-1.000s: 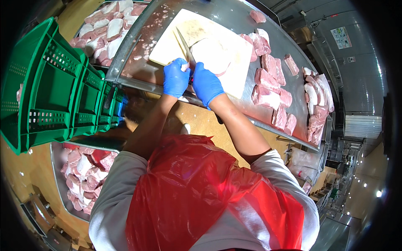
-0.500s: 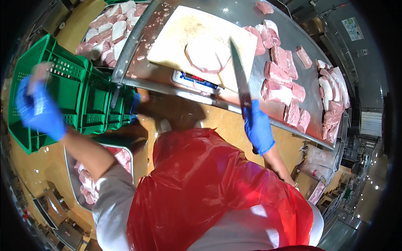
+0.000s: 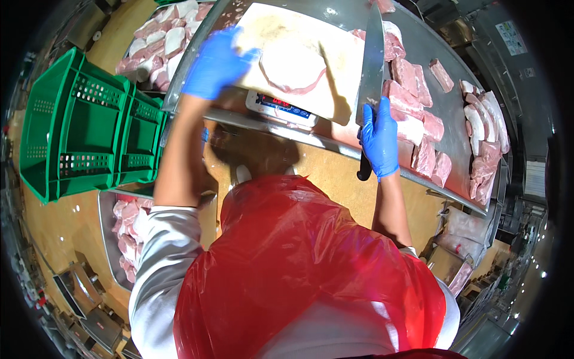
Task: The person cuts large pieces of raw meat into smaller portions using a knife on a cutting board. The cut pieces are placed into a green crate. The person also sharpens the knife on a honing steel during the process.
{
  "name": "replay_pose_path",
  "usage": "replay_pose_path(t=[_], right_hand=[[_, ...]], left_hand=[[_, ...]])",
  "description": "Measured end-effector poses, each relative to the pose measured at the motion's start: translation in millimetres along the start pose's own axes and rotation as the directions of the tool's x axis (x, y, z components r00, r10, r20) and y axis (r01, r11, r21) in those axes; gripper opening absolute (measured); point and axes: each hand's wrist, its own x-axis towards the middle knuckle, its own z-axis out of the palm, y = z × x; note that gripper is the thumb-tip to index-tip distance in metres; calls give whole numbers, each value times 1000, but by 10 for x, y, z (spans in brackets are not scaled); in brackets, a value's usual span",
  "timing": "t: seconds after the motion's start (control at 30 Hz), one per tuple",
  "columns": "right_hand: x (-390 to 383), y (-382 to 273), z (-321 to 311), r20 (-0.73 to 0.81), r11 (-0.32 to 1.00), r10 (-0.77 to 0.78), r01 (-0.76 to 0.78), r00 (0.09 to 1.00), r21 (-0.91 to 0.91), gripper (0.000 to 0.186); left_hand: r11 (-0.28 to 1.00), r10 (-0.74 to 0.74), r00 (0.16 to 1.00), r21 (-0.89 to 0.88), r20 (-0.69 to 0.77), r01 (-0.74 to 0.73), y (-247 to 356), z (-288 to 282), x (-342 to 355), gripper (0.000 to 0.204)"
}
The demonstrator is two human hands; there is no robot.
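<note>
My left hand [image 3: 216,64], in a blue glove and slightly blurred, reaches over the left side of the white cutting board [image 3: 344,60]. Its fingers are apart and point toward a thick round piece of pork [image 3: 293,66] with a pale fat top, which lies on the board. Nothing shows in that hand. My right hand [image 3: 380,139], also gloved in blue, grips the dark handle of a long knife [image 3: 372,63]. The blade stands upright past the board's right edge. A small digital scale [image 3: 280,109] sits at the board's near edge, partly covered by it.
Several pork blocks [image 3: 406,99] lie on the steel table [image 3: 445,113] to the right, with more slices [image 3: 478,128] beyond. Stacked green crates [image 3: 89,128] stand at the left. Pork pieces fill a container [image 3: 161,45] at the upper left and a metal tray [image 3: 107,230] below the crates.
My left hand has swung from the green crates to the board; a blurred pinkish piece at its fingers no longer shows. My right hand has shifted right, turning the knife more upright.
</note>
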Motion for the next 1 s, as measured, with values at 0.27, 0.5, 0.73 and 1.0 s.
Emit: replay_pose_path(t=[0.27, 0.5, 0.73, 1.0], right_hand=[[-139, 53, 40, -2, 999, -7, 7, 1000, 39, 16], [-239, 78, -56, -10, 1000, -24, 24, 1000, 14, 18], [-469, 312, 139, 147, 998, 58, -60, 987, 7, 16], [-98, -221, 783, 251, 967, -167, 208, 953, -144, 19]], left_hand=[[967, -81, 942, 256, 326, -5, 1065, 1024, 279, 79], [770, 494, 493, -97, 715, -631, 332, 318, 590, 43], [797, -85, 994, -594, 72, 111, -426, 696, -156, 60], [884, 87, 940, -409, -331, -226, 87, 1227, -1067, 44]])
